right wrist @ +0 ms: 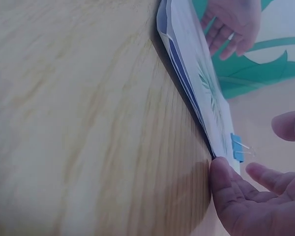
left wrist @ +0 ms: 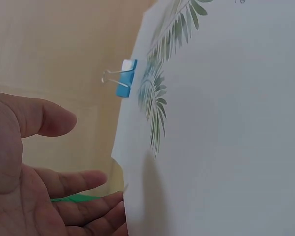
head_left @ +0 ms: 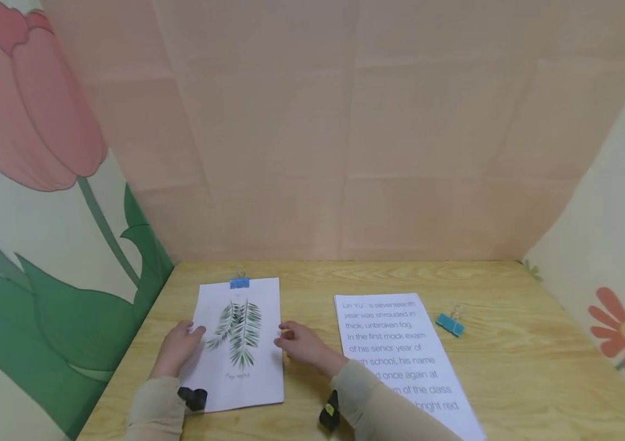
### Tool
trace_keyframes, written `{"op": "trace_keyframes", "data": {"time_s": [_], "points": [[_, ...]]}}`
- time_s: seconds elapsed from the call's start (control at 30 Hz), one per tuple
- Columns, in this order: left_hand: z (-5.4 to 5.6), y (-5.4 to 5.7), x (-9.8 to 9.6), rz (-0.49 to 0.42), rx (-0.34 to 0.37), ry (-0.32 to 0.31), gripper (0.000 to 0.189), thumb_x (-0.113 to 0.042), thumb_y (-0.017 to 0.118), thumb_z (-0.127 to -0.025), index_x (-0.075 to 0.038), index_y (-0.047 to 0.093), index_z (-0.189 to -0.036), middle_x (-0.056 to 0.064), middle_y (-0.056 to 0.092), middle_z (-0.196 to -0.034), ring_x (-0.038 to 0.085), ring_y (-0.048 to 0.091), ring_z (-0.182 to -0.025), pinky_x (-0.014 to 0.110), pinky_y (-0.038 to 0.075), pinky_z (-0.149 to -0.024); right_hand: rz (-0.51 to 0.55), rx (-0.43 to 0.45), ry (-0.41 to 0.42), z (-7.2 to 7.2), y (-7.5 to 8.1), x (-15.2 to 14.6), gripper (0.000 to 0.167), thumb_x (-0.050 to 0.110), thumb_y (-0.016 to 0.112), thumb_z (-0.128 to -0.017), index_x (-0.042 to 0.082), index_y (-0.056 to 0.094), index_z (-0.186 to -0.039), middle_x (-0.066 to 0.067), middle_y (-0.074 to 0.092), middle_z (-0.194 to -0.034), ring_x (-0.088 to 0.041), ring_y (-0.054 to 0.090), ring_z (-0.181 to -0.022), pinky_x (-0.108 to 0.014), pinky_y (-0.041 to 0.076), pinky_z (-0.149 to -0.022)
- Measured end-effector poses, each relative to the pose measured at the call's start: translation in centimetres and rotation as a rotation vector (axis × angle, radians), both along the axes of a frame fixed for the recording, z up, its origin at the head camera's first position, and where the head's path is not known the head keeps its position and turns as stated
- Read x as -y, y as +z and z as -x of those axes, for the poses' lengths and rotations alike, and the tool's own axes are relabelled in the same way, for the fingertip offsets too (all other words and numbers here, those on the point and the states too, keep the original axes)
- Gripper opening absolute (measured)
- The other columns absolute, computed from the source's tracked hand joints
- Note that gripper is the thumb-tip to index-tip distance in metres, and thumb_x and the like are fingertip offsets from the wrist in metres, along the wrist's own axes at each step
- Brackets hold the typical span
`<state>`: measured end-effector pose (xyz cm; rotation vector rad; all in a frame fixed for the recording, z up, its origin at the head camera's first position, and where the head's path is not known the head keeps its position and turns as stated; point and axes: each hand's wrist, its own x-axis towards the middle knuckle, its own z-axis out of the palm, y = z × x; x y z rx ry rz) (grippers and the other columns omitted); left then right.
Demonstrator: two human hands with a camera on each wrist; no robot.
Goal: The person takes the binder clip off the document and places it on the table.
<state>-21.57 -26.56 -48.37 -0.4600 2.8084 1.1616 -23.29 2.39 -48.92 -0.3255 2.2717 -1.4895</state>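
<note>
A stack of papers (head_left: 218, 392) with a green palm-leaf print on top lies on the left part of the table. A blue binder clip (head_left: 239, 282) grips its far edge, wire handles pointing away. My left hand (head_left: 179, 346) is at the stack's left edge; in the left wrist view its thumb is spread off the sheet and the lower fingertips (left wrist: 119, 196) meet the edge. Opposite it, my right hand (head_left: 306, 346) has its fingertips right at the right edge, thumb raised apart. The right wrist view shows the stack's layered side (right wrist: 187, 88) just above the wood.
A second stack of printed text pages (head_left: 384, 343) lies right of centre, partly under my right forearm. Beyond it sits a loose blue binder clip (head_left: 450, 324). A pink backdrop (head_left: 345, 184) rises behind the table (head_left: 521, 367), with flower-patterned walls on both sides.
</note>
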Motion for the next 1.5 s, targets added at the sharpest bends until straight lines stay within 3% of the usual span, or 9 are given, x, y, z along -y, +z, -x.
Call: {"op": "trace_keyframes", "data": {"time_s": [0.4,0.8,1.03,1.27,1.5], "points": [[0.5,0.7,-1.2,-0.096,0.048,0.030,0.057,-0.027,0.047,-0.105,0.017,0.042,-0.142,0.040,0.045,-0.140,0.053,0.047,-0.127,0.062,0.040,-0.105,0.013,-0.039,-0.040,0.0,-0.3,-2.0,0.048,0.014,0.068,-0.098,-0.007,0.055,-0.139,-0.021,0.066,-0.120,-0.027,0.068,-0.096,-0.039,0.058,-0.080],[0.8,1.2,-1.7,-0.098,0.083,0.008,0.052,-0.027,0.044,-0.107,0.015,0.048,-0.137,0.037,0.049,-0.138,0.051,0.048,-0.128,0.063,0.040,-0.106,-0.116,-0.092,-0.034,-0.5,0.5,-3.7,0.047,0.019,0.069,-0.097,-0.003,0.058,-0.137,-0.015,0.068,-0.115,-0.025,0.065,-0.096,-0.042,0.056,-0.083],[1.7,0.7,-1.7,-0.142,0.119,-0.003,0.051,-0.028,0.048,-0.107,0.014,0.050,-0.135,0.029,0.060,-0.119,0.040,0.058,-0.108,0.056,0.048,-0.094,-0.147,-0.043,-0.047,-0.8,0.5,-4.3,0.051,0.022,0.070,-0.097,-0.001,0.056,-0.140,-0.015,0.067,-0.119,-0.027,0.065,-0.100,-0.047,0.055,-0.088],[2.9,0.6,-1.7,-0.104,0.147,-0.036,0.046,-0.028,0.051,-0.105,0.013,0.055,-0.124,0.023,0.061,-0.104,0.037,0.057,-0.097,0.048,0.050,-0.084,-0.140,-0.069,-0.048,-0.9,0.4,-4.7,0.051,0.018,0.070,-0.096,-0.004,0.056,-0.139,-0.011,0.068,-0.109,-0.021,0.063,-0.089,-0.039,0.055,-0.078],[3.3,0.9,-2.3,-0.051,0.147,-0.075,0.037,-0.024,0.051,-0.104,0.012,0.060,-0.110,0.019,0.060,-0.092,0.033,0.056,-0.087,0.041,0.048,-0.074,-0.151,-0.066,-0.053,-0.9,0.4,-5.2,0.051,0.018,0.069,-0.096,-0.004,0.056,-0.140,-0.009,0.067,-0.106,-0.020,0.062,-0.086,-0.037,0.054,-0.074]]}}
